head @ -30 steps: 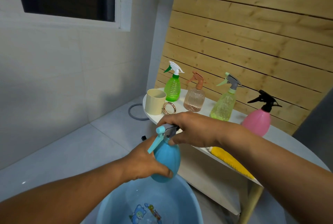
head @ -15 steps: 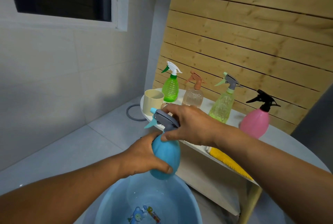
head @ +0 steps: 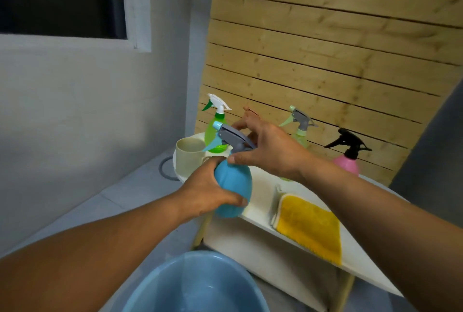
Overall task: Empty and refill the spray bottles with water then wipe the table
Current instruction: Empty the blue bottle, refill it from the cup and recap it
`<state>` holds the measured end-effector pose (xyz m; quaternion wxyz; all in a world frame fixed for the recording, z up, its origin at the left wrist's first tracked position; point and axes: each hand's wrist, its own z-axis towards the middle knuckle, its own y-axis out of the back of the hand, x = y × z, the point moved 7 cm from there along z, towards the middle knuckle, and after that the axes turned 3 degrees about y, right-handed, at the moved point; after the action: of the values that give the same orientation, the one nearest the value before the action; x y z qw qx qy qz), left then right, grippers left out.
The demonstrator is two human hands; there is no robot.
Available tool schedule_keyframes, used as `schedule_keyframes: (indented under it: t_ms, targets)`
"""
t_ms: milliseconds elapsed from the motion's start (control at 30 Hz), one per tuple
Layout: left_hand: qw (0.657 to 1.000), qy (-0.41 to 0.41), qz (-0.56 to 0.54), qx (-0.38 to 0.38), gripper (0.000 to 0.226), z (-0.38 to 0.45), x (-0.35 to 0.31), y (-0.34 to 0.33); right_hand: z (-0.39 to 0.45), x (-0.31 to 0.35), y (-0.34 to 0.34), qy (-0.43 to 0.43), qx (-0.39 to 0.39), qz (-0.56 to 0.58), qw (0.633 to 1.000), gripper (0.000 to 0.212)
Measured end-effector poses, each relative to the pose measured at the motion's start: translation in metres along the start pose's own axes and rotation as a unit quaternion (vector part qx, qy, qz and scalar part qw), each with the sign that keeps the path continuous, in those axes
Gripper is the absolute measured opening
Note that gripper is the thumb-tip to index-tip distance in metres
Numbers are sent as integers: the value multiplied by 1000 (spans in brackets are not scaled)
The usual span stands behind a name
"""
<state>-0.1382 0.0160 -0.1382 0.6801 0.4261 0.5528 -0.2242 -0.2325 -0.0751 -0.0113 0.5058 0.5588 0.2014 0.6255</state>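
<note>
Both hands grip the round blue plastic spray bottle (head: 233, 190): left hand (head: 209, 192) wraps its body, right hand (head: 269, 151) pinches the grey trigger head (head: 234, 137). Four bottles wait at twelve o'clock; yellow cloth (head: 309, 227) unused, so wiping remains.

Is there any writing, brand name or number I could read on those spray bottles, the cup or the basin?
None: no readable text shows on the blue spray bottle, the other bottles, the cup, the yellow cloth or the basin.

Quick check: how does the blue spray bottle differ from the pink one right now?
The blue spray bottle is held off the table by both hands; the pink spray bottle stands untouched on the table. Blue has a grey head with a blue trigger; pink has an all-black head. Both have rounded opaque bodies.
</note>
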Motion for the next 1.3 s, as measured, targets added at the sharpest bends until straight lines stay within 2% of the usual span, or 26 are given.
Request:
schedule_keyframes:
  t_ms: [233, 400, 567, 633, 767, 833, 900, 1000, 1067, 1167, 1300]
  targets:
    - [1000, 18, -3, -11, 92, 36, 4, -34, 1, -49, 11, -40, -24, 0, 999, 63]
    - [999, 38, -10, -9, 109, 47, 14, -51, -3, -75, 6, -79, -53, -13, 995, 69]
    - [999, 42, 12, -29, 113, 54, 20, -59, -9, -86, 1, -109, -69, -28, 991, 68]
    - [997, 37, 43, -50, 112, 53, 18, -60, -10, -87, 1, -125, -83, -25, 988, 66]
    - [976, 25, 191, -97, 119, 46, 10, -63, -13, -84, -3, -149, -107, -36, 982, 68]
    - [974, 36, 210, -78, 128, 47, 8, -65, -15, -82, -4, -152, -112, -44, 981, 71]
    - [986, 25, 162, -23, 131, 52, 7, -66, -16, -81, -3, -152, -115, -37, 981, 73]
    - [995, 15, 57, 85, 114, 53, 5, -65, -18, -80, -1, -158, -118, -24, 980, 71]
    - [994, 10, 25, 106, 97, 53, 5, -60, -19, -78, -2, -162, -117, -27, 979, 70]
    - [998, -9, 36, 50, 92, 53, 0, -55, -19, -77, -2, -164, -119, -37, 979, 70]
    - [975, -7, 220, -32, 123, 50, -8, -59, -22, -77, 0, -173, -124, -62, 975, 73]
